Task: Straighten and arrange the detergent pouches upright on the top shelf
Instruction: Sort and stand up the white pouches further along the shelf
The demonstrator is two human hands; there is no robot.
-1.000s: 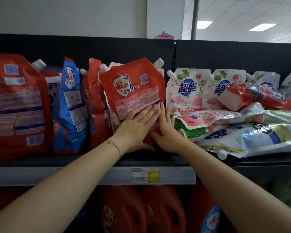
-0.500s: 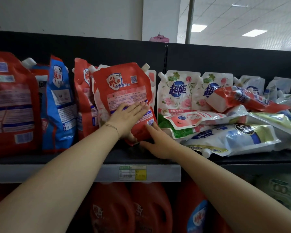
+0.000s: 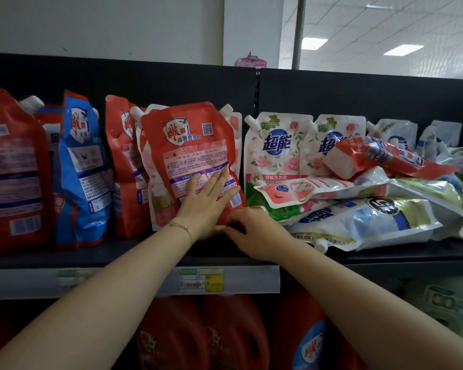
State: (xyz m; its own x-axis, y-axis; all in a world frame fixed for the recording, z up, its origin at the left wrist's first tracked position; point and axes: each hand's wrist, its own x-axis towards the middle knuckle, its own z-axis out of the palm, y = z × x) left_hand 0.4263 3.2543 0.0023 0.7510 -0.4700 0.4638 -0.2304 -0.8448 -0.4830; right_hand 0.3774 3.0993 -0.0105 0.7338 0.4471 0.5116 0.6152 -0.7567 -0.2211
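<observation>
A red detergent pouch (image 3: 190,145) stands nearly upright at the front of the top shelf (image 3: 385,253), back label facing me. My left hand (image 3: 206,201) lies flat on its lower face, fingers spread. My right hand (image 3: 254,231) is at its bottom right corner, fingers curled around the lower edge. To the right, two white rose-print pouches (image 3: 275,145) stand upright. Beyond them several pouches lie in a heap: a red one (image 3: 385,156) on top, a pink one (image 3: 318,188) and a white-and-blue one (image 3: 372,220) below.
Left of the held pouch stand more red pouches (image 3: 123,161), a blue pouch (image 3: 83,166) and a large red bag (image 3: 11,169). A price label (image 3: 201,280) sits on the shelf's front strip. Red jugs (image 3: 233,335) fill the shelf below. A black back panel closes the shelf behind.
The red pouch has gone from tilted to nearly upright and settled lower. My right hand slid from its face down to the bottom right corner. My left hand stayed flat on it.
</observation>
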